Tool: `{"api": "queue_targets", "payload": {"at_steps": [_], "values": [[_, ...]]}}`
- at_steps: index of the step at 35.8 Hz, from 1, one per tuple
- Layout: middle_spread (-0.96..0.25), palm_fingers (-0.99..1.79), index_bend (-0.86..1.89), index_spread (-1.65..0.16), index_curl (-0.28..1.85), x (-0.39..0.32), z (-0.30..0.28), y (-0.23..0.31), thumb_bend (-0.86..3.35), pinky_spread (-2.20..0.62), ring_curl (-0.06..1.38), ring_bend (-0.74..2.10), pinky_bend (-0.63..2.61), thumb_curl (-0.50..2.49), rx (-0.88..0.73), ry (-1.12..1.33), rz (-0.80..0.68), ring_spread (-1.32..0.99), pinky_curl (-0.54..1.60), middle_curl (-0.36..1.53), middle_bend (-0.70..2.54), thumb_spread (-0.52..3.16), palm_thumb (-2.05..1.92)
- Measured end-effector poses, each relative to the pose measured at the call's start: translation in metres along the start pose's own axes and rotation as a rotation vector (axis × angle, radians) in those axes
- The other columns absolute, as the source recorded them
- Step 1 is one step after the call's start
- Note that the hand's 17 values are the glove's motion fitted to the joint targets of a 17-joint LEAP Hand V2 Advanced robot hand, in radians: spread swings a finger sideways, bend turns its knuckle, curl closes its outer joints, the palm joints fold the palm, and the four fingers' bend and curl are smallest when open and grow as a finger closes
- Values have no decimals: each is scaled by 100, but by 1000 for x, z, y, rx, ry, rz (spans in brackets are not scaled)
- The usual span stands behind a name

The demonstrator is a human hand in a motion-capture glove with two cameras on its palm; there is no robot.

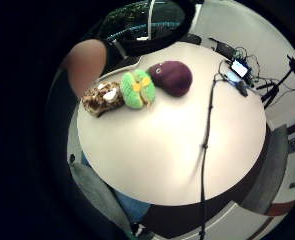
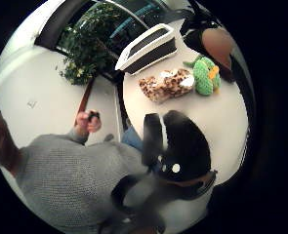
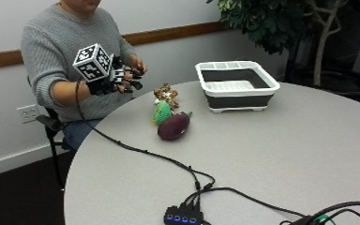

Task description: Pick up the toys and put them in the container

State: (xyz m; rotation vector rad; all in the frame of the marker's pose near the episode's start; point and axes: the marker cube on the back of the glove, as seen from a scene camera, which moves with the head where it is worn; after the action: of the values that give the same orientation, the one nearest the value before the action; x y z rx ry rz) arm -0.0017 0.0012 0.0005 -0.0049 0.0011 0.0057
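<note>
Three plush toys lie in a row on the round grey table (image 3: 280, 154): a spotted brown toy (image 3: 165, 93), a green toy (image 3: 162, 112) and a purple toy (image 3: 174, 126). The white and black container (image 3: 237, 86) stands behind them, with no toys inside. My gloved right hand (image 3: 114, 75) hovers above the table's edge, to the left of the toys, with its fingers loosely curled and holding nothing. The palm views show the spotted toy (image 1: 103, 98), the green toy (image 1: 138, 89), the purple toy (image 1: 172, 77) and the container (image 2: 151, 46) at a distance.
A black cable (image 3: 142, 151) runs from the glove across the table to a hub (image 3: 183, 216) at the front edge. The person's bare hand (image 3: 136, 63) is just behind the glove. A potted plant (image 3: 273, 23) stands behind the container.
</note>
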Motion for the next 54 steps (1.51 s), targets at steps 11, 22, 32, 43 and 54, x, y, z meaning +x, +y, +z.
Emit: {"api": "queue_targets", "payload": {"at_steps": [11, 22, 32, 43, 54], "values": [[-20, 44, 32, -28, 17, -8, -7, -1, 4, -1, 13, 46, 51, 6, -31, 69, 25, -27, 19, 5, 16, 112, 1], [-23, 39, 34, -33, 23, 12, -6, -44, 3, -2, 15, 50, 55, 12, -70, 90, 31, -34, 23, 9, 17, 140, -1], [-23, 22, 30, -35, 27, 35, -32, -162, 1, -1, 17, 48, 64, 16, -63, 126, 33, -33, 28, 12, 15, 149, -2], [-25, 48, 10, -36, 22, 51, 26, -144, 0, -10, 22, 74, 71, 20, -172, 216, 51, -38, 28, 17, 24, 152, 1], [-26, 68, 2, -37, 10, 72, 83, -114, 3, -33, 36, 103, 92, 25, -285, 486, 128, -44, 37, 29, 49, 149, 10]]}}
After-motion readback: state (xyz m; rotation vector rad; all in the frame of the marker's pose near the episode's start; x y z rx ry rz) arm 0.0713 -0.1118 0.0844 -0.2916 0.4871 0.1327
